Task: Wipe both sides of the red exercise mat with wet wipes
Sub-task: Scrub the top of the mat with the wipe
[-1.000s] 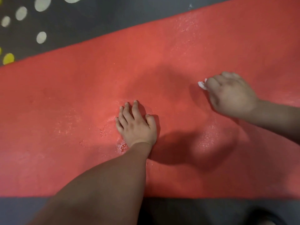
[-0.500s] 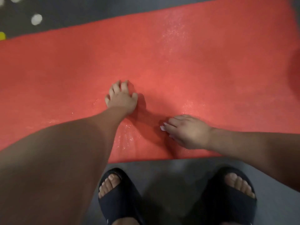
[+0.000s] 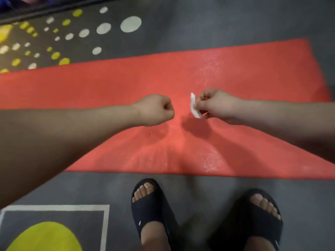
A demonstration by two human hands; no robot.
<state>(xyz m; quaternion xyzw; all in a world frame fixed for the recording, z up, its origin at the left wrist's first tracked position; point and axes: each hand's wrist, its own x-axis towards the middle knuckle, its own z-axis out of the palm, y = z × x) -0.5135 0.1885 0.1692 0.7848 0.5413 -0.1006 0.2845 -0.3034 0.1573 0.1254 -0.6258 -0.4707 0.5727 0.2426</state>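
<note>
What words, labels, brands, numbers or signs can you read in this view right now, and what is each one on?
No text here can be read.
On the left black slide sandal, a small white mark: too small and blurred to read.
On the right black slide sandal, another white mark: also unreadable.
Red foam exercise mat, crumpled white wet wipe, grey patterned carpet: no print, only dots and shapes on the carpet.

The red mat (image 3: 126,82) glistens in speckled patches; the wipe (image 3: 194,105) is white; the grey floor (image 3: 217,24) carries white and yellow dots; the sandals (image 3: 150,211) are black.
</note>
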